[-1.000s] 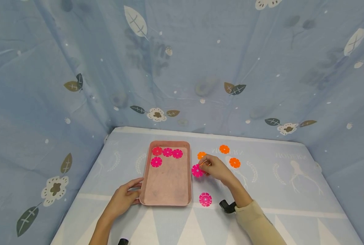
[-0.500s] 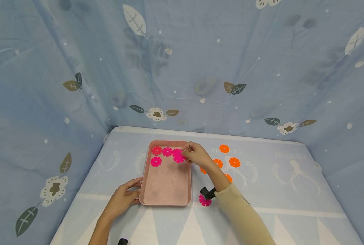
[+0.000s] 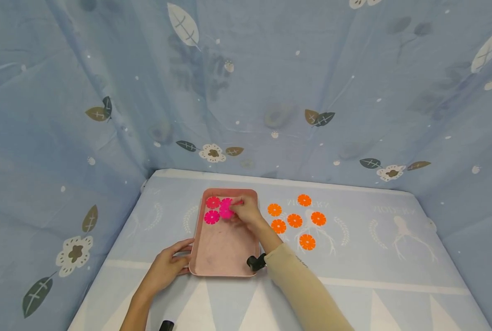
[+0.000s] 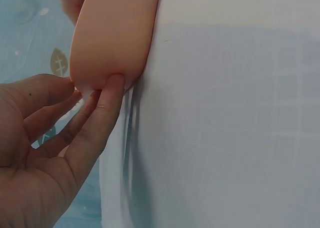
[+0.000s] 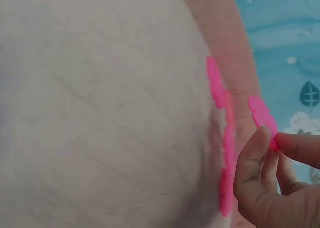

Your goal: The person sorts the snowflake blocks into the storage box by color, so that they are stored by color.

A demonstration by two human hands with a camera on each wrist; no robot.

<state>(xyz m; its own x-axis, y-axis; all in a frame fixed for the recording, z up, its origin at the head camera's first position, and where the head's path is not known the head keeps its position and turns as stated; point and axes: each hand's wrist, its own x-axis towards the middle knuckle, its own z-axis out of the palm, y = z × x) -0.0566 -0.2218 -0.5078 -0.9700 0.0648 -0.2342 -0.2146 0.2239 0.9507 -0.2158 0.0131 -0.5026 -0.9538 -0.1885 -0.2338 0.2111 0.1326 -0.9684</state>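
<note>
The pink tray lies on the table in the head view. My left hand grips its left side, thumb and fingertips against the rim and outer wall in the left wrist view. Over the tray's far part, my right hand pinches a bright pink notched, flower-shaped plastic disc between thumb and fingers. Beneath and around it lie a pinkish-red disc and a pink disc. The held disc partly overlaps another pink disc; the hand covers the tray's far right corner.
Several orange notched discs lie on the table to the tray's right. A black camera mount on the right wrist hangs over the tray's near right corner. Patterned blue curtains stand behind and at both sides.
My right hand has picked up a pink disc right of the tray and carried it left into the tray's far part. The sleeve now hides the near pink disc. My left hand stays put.
</note>
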